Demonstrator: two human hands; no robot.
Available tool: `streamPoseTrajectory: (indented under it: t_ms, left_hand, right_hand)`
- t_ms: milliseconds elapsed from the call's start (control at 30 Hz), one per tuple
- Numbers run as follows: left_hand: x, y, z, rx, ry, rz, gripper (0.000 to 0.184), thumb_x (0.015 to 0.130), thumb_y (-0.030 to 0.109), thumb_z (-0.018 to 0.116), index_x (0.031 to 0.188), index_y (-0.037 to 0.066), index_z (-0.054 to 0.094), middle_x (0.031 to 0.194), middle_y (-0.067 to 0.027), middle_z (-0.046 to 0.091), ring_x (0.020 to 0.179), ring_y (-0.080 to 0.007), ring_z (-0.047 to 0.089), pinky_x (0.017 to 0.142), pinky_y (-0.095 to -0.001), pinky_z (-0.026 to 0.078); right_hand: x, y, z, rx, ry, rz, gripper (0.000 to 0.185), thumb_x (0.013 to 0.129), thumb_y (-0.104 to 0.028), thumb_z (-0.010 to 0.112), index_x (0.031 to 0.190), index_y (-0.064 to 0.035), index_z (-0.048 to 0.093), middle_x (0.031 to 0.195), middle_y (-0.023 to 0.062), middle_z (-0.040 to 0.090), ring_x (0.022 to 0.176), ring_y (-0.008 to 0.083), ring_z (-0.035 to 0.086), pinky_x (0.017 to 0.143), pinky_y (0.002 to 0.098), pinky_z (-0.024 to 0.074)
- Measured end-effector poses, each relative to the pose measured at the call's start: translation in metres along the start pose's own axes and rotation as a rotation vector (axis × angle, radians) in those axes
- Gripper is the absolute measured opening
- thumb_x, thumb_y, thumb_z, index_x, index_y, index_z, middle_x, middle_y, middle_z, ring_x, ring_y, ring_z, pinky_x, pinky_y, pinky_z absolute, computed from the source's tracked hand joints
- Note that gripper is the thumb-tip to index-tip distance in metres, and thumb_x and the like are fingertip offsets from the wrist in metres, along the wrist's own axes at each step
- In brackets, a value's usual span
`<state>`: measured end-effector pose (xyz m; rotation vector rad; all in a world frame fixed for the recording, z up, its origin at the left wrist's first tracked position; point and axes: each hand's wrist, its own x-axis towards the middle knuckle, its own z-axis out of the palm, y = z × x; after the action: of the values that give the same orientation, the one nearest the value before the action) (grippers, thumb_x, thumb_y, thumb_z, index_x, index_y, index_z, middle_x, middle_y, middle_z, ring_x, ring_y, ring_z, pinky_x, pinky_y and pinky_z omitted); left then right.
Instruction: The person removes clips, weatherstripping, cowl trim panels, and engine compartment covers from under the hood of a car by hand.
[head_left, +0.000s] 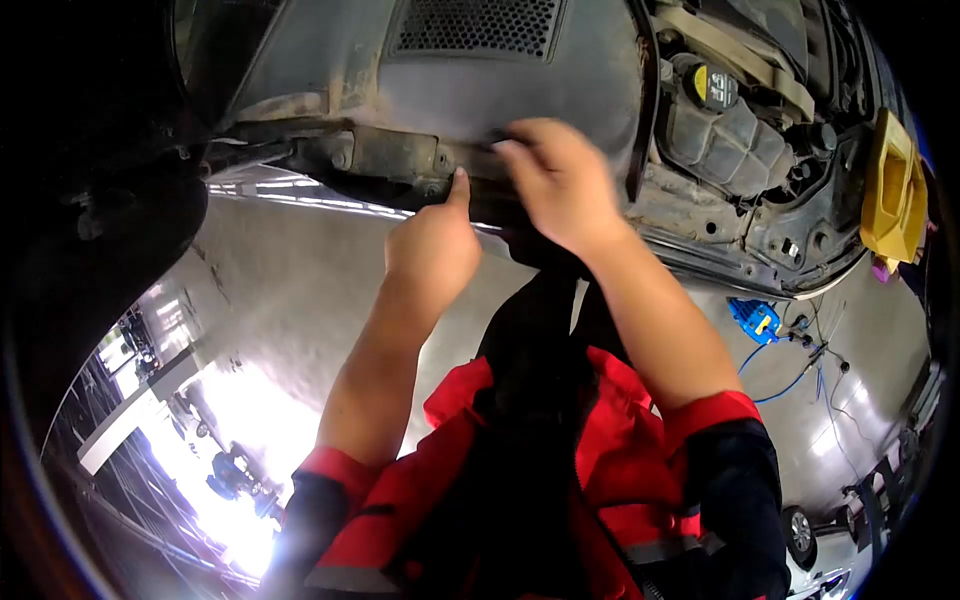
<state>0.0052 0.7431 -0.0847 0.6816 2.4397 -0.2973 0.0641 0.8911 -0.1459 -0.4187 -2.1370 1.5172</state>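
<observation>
My left hand (434,247) is at the edge of the car's engine bay, its index finger stretched out and the other fingers curled. That fingertip touches or nearly touches the lower edge of a dirty metal bracket (395,156) with bolts on it. Just to the right, my right hand (566,185) is raised over the same edge, thumb and fingers drawn together. A small dark thing (497,137) shows at its fingertips, too blurred to name. Behind both hands lies a grey cover panel (470,95) with a honeycomb grille (478,25).
A coolant reservoir (725,140) with a black and yellow cap sits right of the panel. A yellow plastic container (893,195) stands at the car's far right corner. On the floor (300,270) are a blue device (755,320) and cables. Another car (815,550) is at lower right.
</observation>
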Motion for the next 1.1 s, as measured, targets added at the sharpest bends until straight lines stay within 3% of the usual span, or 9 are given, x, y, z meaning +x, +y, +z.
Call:
streamPoseTrajectory:
  t_ms: [67, 133, 367, 500, 600, 867, 967, 1033, 1100]
  left_hand:
    - [-0.001, 0.004, -0.007, 0.006, -0.014, 0.008, 0.058, 0.09, 0.015, 0.05, 0.148, 0.008, 0.043, 0.083, -0.02, 0.07, 0.079, -0.0381, 0.069, 0.075, -0.0507, 0.054]
    - [-0.005, 0.005, -0.009, 0.015, -0.032, -0.004, 0.059, 0.091, 0.015, 0.05, 0.149, 0.008, 0.042, 0.084, -0.0191, 0.07, 0.078, -0.0375, 0.069, 0.074, -0.0498, 0.054]
    - [0.002, 0.01, 0.002, 0.107, -0.016, -0.007, 0.06, 0.092, 0.017, 0.053, 0.149, 0.006, 0.041, 0.08, -0.0165, 0.069, 0.074, -0.0343, 0.068, 0.069, -0.0465, 0.055]
    - [0.008, 0.001, 0.009, 0.111, 0.042, 0.043, 0.059, 0.091, 0.016, 0.055, 0.147, 0.005, 0.044, 0.076, -0.0142, 0.068, 0.067, -0.0325, 0.067, 0.064, -0.0444, 0.055]
    - [0.006, -0.008, 0.01, 0.102, 0.082, 0.086, 0.058, 0.09, 0.014, 0.057, 0.146, 0.005, 0.045, 0.074, -0.0132, 0.067, 0.064, -0.0317, 0.066, 0.062, -0.0437, 0.055]
    - [0.005, 0.003, 0.005, 0.16, 0.021, 0.075, 0.061, 0.088, 0.01, 0.054, 0.147, -0.001, 0.041, 0.077, -0.0146, 0.068, 0.069, -0.0312, 0.068, 0.063, -0.0435, 0.055]
    - [0.008, 0.01, -0.009, 0.194, -0.084, 0.052, 0.065, 0.088, 0.006, 0.051, 0.149, -0.007, 0.032, 0.087, -0.0174, 0.071, 0.077, -0.0311, 0.071, 0.067, -0.0422, 0.057]
    - [0.005, 0.011, -0.005, 0.204, -0.07, 0.065, 0.066, 0.088, 0.005, 0.05, 0.149, -0.008, 0.031, 0.089, -0.0192, 0.072, 0.08, -0.032, 0.071, 0.069, -0.0424, 0.057]
    - [0.005, 0.006, 0.009, 0.131, 0.038, 0.088, 0.052, 0.085, 0.007, 0.052, 0.136, -0.003, 0.049, 0.086, -0.0181, 0.071, 0.078, -0.0342, 0.07, 0.069, -0.0452, 0.056]
  right_hand:
    - [0.009, -0.003, -0.057, -0.204, 0.289, 0.028, 0.018, 0.09, -0.016, 0.071, 0.102, -0.0032, 0.067, 0.093, 0.0142, 0.068, 0.085, 0.0262, 0.066, 0.078, 0.0352, 0.0528]
    - [0.031, 0.04, -0.089, 0.056, 0.583, 0.049, 0.023, 0.097, -0.017, 0.065, 0.113, -0.0009, 0.061, 0.101, 0.009, 0.067, 0.089, 0.0182, 0.063, 0.081, 0.0313, 0.0513]
    - [0.031, 0.069, -0.065, 0.088, 0.332, -0.304, 0.021, 0.098, -0.001, 0.055, 0.119, 0.0009, 0.05, 0.135, 0.0163, 0.058, 0.136, 0.0301, 0.047, 0.111, 0.0374, 0.0362]
    - [0.018, 0.078, -0.067, -0.006, 0.155, -0.342, 0.019, 0.1, 0.0, 0.051, 0.118, -0.002, 0.047, 0.139, 0.0236, 0.055, 0.144, 0.038, 0.034, 0.119, 0.0494, 0.0193]
    - [0.022, 0.076, -0.06, 0.038, 0.22, -0.328, 0.017, 0.099, 0.001, 0.052, 0.115, -0.0021, 0.048, 0.142, 0.0233, 0.053, 0.146, 0.0388, 0.03, 0.119, 0.0483, 0.0181]
    - [0.025, 0.06, -0.068, -0.259, 0.203, -0.361, 0.021, 0.085, -0.001, 0.068, 0.105, -0.0018, 0.061, 0.132, 0.0175, 0.059, 0.135, 0.0436, 0.044, 0.11, 0.0457, 0.0377]
    - [0.014, 0.033, -0.067, -0.387, 0.148, -0.502, 0.028, 0.076, -0.001, 0.067, 0.103, -0.006, 0.063, 0.112, 0.0144, 0.063, 0.106, 0.0367, 0.061, 0.093, 0.0456, 0.0479]
    - [0.007, 0.014, -0.041, -0.263, -0.202, -0.411, 0.023, 0.078, -0.005, 0.062, 0.1, -0.0065, 0.062, 0.101, 0.0125, 0.062, 0.092, 0.0329, 0.063, 0.084, 0.0455, 0.0511]
    - [0.008, -0.002, -0.012, -0.256, -0.423, -0.189, 0.018, 0.082, -0.009, 0.058, 0.1, -0.0047, 0.062, 0.1, 0.0125, 0.064, 0.094, 0.0316, 0.065, 0.082, 0.0436, 0.0539]
